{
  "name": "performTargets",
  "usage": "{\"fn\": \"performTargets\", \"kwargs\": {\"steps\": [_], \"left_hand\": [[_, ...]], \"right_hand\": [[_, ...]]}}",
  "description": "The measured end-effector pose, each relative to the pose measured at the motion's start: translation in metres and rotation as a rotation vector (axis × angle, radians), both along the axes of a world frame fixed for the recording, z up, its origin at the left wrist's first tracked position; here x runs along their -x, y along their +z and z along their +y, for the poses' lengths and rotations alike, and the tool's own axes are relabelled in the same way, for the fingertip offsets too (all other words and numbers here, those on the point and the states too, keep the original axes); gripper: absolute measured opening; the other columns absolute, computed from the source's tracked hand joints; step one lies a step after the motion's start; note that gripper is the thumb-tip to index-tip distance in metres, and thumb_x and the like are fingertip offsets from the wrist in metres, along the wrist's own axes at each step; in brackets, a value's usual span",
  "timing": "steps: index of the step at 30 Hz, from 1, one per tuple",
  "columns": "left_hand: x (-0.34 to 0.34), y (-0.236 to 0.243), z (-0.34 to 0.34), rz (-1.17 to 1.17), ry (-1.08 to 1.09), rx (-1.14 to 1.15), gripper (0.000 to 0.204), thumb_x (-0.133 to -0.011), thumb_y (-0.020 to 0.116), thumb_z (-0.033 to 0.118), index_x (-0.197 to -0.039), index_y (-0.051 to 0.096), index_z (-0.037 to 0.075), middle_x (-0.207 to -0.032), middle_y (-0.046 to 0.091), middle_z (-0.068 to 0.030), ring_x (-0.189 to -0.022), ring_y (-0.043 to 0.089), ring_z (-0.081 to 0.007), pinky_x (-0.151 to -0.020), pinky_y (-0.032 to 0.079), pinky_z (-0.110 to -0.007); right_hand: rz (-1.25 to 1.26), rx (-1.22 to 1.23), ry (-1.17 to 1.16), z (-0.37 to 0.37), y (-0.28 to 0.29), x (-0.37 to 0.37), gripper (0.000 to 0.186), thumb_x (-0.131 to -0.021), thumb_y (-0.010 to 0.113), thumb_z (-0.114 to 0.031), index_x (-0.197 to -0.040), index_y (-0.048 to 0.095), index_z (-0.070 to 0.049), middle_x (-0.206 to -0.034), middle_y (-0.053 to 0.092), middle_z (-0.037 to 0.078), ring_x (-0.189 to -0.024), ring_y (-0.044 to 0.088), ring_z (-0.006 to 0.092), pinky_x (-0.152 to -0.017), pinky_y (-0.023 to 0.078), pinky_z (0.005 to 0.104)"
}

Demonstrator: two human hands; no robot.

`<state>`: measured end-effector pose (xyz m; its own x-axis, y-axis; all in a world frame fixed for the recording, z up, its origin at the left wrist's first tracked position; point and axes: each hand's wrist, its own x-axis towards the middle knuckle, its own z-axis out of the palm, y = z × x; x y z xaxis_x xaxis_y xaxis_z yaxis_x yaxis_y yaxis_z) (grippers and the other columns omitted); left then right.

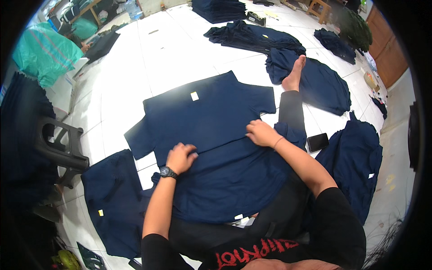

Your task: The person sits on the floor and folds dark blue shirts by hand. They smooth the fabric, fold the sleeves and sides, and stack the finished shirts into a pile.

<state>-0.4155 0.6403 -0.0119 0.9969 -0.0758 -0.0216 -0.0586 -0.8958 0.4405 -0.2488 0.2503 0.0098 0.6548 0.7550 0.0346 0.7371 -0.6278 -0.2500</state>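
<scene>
A navy short-sleeved shirt (198,117) lies spread on the floor before me, its sleeves out to both sides and a pale sticker near its upper edge. A crease or fabric edge runs across its middle, and the lower part reaches my lap. Over the left end of this line is my left hand (181,158), fingers loosely bent and apart, slightly blurred, with a dark watch on the wrist. My right hand (262,133) is at the line's right end, fingertips pinched together on the shirt's cloth.
Folded navy garments lie at the left (110,202), at the right (355,157) and beyond my bare foot (294,74). A dark stool (63,144) stands at the left, below a green sack (45,51). A black phone (317,142) rests on the tiles.
</scene>
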Motion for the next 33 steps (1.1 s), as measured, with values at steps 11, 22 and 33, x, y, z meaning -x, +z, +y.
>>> {"fn": "performTargets", "kwargs": {"steps": [11,22,33], "left_hand": [[0.087,-0.034,0.096,0.384,0.376,0.136,0.039,-0.093,0.083,0.043,-0.104,0.074,0.007,-0.085,0.075,-0.0083,-0.083,0.073,-0.0230,-0.082,0.058,-0.036],[0.090,-0.040,0.092,0.476,0.703,-0.009,0.052,-0.095,0.079,0.056,-0.104,0.073,0.004,-0.112,0.078,-0.0203,-0.111,0.074,-0.0375,-0.098,0.057,-0.046],[0.076,-0.038,0.097,0.426,0.843,0.073,0.046,-0.092,0.085,0.040,-0.115,0.076,0.001,-0.120,0.078,-0.0240,-0.117,0.074,-0.0405,-0.101,0.058,-0.047]], "right_hand": [[0.187,0.166,-0.360,-0.039,-0.030,0.001,0.033,-0.105,0.066,-0.032,-0.114,0.069,-0.001,-0.120,0.073,0.023,-0.114,0.071,0.0435,-0.099,0.056,0.0541],[0.194,0.080,-0.598,-0.042,-0.034,0.016,0.036,-0.102,0.075,-0.031,-0.113,0.065,0.001,-0.117,0.071,0.026,-0.114,0.069,0.0444,-0.098,0.056,0.0516],[0.195,-0.248,-0.737,-0.064,-0.070,-0.014,0.022,-0.092,0.081,-0.005,-0.100,0.060,0.000,-0.090,0.074,0.025,-0.094,0.073,0.0461,-0.086,0.057,0.0515]]}}
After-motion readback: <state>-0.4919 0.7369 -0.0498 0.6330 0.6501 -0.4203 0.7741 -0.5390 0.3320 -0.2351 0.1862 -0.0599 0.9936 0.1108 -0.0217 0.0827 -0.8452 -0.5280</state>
